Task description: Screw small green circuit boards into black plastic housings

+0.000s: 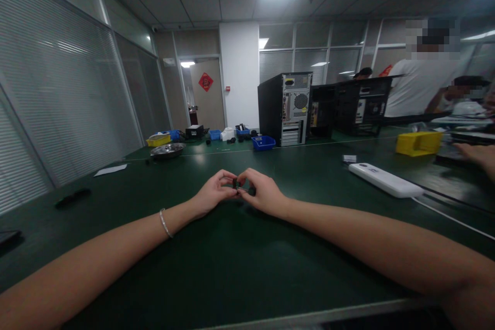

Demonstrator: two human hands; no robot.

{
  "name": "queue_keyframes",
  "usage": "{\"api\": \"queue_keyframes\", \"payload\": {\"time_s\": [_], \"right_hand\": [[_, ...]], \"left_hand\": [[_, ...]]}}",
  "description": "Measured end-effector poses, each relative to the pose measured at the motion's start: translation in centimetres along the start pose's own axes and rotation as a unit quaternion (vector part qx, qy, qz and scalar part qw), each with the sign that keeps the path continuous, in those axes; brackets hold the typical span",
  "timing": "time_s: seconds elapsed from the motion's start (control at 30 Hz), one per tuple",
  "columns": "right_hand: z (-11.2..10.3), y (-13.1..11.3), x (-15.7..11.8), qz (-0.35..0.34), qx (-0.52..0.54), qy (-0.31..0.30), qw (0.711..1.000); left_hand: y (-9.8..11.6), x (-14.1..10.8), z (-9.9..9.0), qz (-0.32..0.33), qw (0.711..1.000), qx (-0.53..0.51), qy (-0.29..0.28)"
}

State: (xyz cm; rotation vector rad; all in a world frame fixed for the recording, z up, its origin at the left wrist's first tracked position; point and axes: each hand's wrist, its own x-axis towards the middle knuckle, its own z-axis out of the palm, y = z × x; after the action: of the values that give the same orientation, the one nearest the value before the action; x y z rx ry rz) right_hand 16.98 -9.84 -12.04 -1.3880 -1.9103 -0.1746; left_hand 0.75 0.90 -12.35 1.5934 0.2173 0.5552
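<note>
Both my hands meet over the middle of the green table. A small dark part sits between my fingertips, too small to tell its kind. My left hand, below a wrist with a light bracelet, pinches it from the left. From the right, my right hand closes thumb and forefinger on the same part. My fingers hide most of it.
A white power bank-like box with cables lies at right, near a yellow bin. Computer cases, a blue bin and a metal bowl stand farther back. Another person's hand reaches in at far right.
</note>
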Motion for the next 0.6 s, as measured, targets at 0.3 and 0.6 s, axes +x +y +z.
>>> {"api": "queue_keyframes", "payload": {"time_s": [0.3,0.6], "right_hand": [[-0.2,-0.3,-0.1,-0.009,-0.043,-0.015,0.999],[0.2,0.4,0.1,0.000,-0.009,-0.003,1.000]], "left_hand": [[0.1,0.0,0.1,0.004,1.000,0.015,0.004],[-0.2,1.0,-0.8,0.031,0.997,-0.002,0.073]]}}
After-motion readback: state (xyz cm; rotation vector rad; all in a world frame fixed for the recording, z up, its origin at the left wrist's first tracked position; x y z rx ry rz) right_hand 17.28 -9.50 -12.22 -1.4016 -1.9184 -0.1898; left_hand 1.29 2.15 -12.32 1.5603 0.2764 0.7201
